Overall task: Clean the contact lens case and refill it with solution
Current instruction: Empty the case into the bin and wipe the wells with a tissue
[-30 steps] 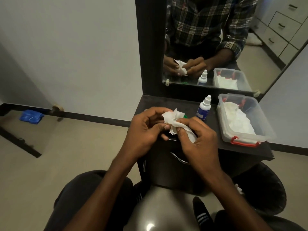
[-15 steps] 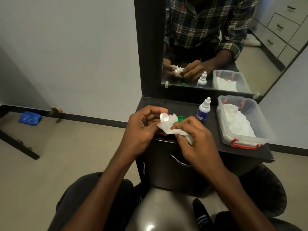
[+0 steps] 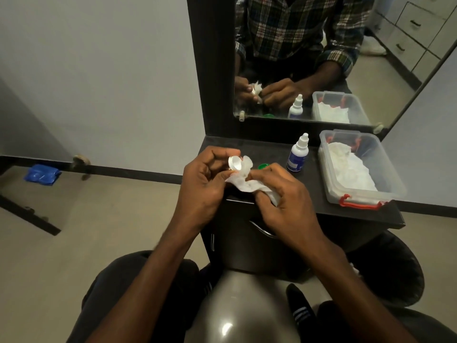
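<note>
My left hand (image 3: 202, 184) pinches a small white round lens-case part (image 3: 234, 163) between thumb and fingers, its hollow side facing me. My right hand (image 3: 279, 196) grips a crumpled white tissue (image 3: 243, 180) whose upper end touches the white part. Behind my right hand a green cap (image 3: 263, 166) lies on the black counter (image 3: 309, 194). A white solution bottle (image 3: 298, 154) with a blue label stands upright on the counter, just right of my hands.
A clear plastic box (image 3: 358, 169) with red latches holds white tissues at the counter's right. A mirror (image 3: 321, 58) rises behind the counter. A black bin (image 3: 385, 268) stands below at the right. A blue packet (image 3: 42, 174) lies on the floor, far left.
The tissue, first wrapped over the white part, has been pulled down off it, so the hollow white part now shows in my left fingers. Both hands stay over the counter's front edge.
</note>
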